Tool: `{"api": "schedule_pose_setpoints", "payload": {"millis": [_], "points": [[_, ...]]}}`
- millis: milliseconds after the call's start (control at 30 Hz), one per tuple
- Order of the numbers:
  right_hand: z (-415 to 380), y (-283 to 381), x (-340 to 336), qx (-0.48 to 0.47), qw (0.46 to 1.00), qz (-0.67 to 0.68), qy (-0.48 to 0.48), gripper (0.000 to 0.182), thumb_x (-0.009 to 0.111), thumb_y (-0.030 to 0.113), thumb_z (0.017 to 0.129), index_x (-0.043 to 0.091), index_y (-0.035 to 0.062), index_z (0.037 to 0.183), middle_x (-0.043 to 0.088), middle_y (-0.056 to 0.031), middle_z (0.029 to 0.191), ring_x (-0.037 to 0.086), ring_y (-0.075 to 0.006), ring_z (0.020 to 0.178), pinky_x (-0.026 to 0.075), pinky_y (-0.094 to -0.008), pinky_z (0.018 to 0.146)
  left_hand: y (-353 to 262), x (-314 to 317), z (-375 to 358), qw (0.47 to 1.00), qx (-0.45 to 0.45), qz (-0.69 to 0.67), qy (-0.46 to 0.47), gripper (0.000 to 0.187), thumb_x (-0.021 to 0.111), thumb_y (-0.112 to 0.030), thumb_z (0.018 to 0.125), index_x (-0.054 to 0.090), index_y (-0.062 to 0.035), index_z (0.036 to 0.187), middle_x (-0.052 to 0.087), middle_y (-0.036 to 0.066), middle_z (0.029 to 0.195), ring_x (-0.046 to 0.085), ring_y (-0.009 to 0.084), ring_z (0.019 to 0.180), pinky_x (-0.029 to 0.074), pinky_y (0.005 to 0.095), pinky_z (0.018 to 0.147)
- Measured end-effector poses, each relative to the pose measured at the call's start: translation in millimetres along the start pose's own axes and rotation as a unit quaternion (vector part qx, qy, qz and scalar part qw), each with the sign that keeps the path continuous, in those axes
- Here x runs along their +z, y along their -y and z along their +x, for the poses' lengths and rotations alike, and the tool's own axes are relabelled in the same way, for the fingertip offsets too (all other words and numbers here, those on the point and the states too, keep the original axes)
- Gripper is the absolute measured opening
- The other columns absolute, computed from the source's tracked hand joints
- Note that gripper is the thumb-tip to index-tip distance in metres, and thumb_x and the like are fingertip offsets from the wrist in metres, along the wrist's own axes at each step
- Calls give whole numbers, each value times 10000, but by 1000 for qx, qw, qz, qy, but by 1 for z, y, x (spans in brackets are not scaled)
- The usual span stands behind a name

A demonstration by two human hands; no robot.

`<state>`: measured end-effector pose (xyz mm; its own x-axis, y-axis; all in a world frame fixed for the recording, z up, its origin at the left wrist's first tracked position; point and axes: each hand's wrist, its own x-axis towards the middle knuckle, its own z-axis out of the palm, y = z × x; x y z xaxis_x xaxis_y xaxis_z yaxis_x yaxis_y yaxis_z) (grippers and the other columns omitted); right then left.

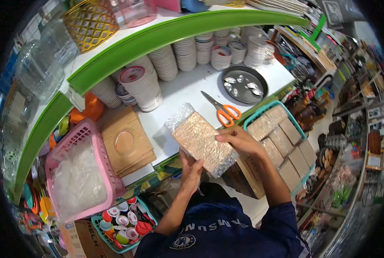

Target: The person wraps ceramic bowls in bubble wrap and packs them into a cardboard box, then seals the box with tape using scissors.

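Note:
I hold a flat brown block wrapped in clear plastic (200, 139) over the front edge of the white counter (187, 88). My left hand (191, 171) grips its near lower edge from beneath. My right hand (239, 142) holds its right side, thumb on top. The loose plastic end of the wrap sticks out at the far upper left. Just beyond my right hand lie orange-handled scissors (224, 112), blades pointing away to the left.
A teal basket (261, 112) of several similar wrapped blocks sits right of my hands. A round dark tray (246, 84) with small pieces, stacks of white bowls (166, 62), a cardboard pile (125, 142) and a pink basket (82, 133) of plastic bags surround them.

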<state>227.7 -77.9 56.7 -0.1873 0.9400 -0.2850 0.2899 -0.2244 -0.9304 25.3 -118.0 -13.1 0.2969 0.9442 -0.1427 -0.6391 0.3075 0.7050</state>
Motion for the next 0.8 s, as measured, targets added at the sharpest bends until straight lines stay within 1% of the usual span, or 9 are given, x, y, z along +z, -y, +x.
{"api": "schedule_pose_setpoints", "payload": {"millis": [33, 167, 267, 300, 333, 400, 633, 700, 800], "points": [[-13, -2, 3, -4, 1000, 28, 1, 578, 685, 484, 814, 681, 8, 1143, 664, -61, 898, 563, -129, 798, 437, -278, 712, 3, 0, -6, 1000, -1, -10, 13, 935, 658, -126, 820, 20, -179, 1501, 323, 131, 1426, 364, 270, 1324, 340, 427, 1084], [-58, -22, 18, -31, 998, 47, -38, 501, 646, 417, 876, 670, -14, 1130, 623, -61, 907, 536, -130, 805, 428, -281, 731, 10, -2, -27, 998, -42, 0, 46, 1004, 743, -192, 739, 77, -161, 1491, 323, 118, 1419, 357, 278, 1326, 317, 435, 1102], [-90, -35, 29, 5, 998, 19, -67, 466, 655, 384, 879, 674, -17, 1114, 608, -62, 945, 538, -136, 852, 427, -281, 756, 17, -3, -39, 996, -58, 23, 67, 1036, 778, -241, 702, 108, -152, 1486, 325, 116, 1413, 348, 280, 1330, 307, 438, 1108], [-101, -35, 39, -2, 993, 86, -87, 348, 613, 330, 915, 670, -8, 978, 569, -25, 888, 515, -100, 816, 402, -255, 743, 21, -4, -44, 995, -52, 33, 76, 1037, 782, -260, 694, 122, -150, 1485, 329, 117, 1407, 345, 279, 1331, 306, 438, 1107], [-111, -42, 44, 1, 991, 87, -96, 348, 613, 330, 915, 670, -8, 978, 569, -25, 888, 515, -100, 816, 402, -255, 743, 25, -6, -50, 994, -60, 33, 83, 1037, 782, -260, 694, 122, -150, 1485, 329, 117, 1407, 345, 279, 1331, 306, 438, 1107], [-125, -59, 54, 24, 986, 100, -129, 439, 671, 363, 881, 679, -14, 1106, 621, -90, 979, 578, -166, 924, 445, -285, 803, 31, -12, -60, 991, -95, 46, 77, 1029, 780, -287, 686, 146, -139, 1483, 343, 114, 1399, 346, 277, 1328, 309, 431, 1103], [-171, -97, 94, 37, 971, 118, -203, 413, 681, 328, 886, 669, 6, 1144, 635, -107, 1053, 595, -175, 964, 459, -303, 851, 34, -24, -79, 976, -156, 63, 138, 1061, 778, -289, 668, 136, -103, 1492, 343, 112, 1405, 351, 281, 1324, 304, 422, 1103], [-182, -94, 96, 43, 967, 129, -214, 440, 681, 326, 884, 649, 5, 1183, 631, -117, 1122, 599, -185, 1006, 461, -314, 886, 34, -22, -80, 966, -193, 73, 156, 1063, 773, -276, 666, 135, -91, 1496, 347, 124, 1410, 350, 281, 1326, 295, 420, 1108], [-196, -97, 99, 56, 955, 141, -256, 445, 680, 327, 884, 646, 4, 1188, 628, -115, 1129, 603, -193, 1003, 461, -312, 882, 38, -13, -78, 954, -220, 97, 178, 1060, 770, -262, 664, 140, -78, 1496, 349, 138, 1412, 347, 280, 1331, 285, 419, 1113]]}}
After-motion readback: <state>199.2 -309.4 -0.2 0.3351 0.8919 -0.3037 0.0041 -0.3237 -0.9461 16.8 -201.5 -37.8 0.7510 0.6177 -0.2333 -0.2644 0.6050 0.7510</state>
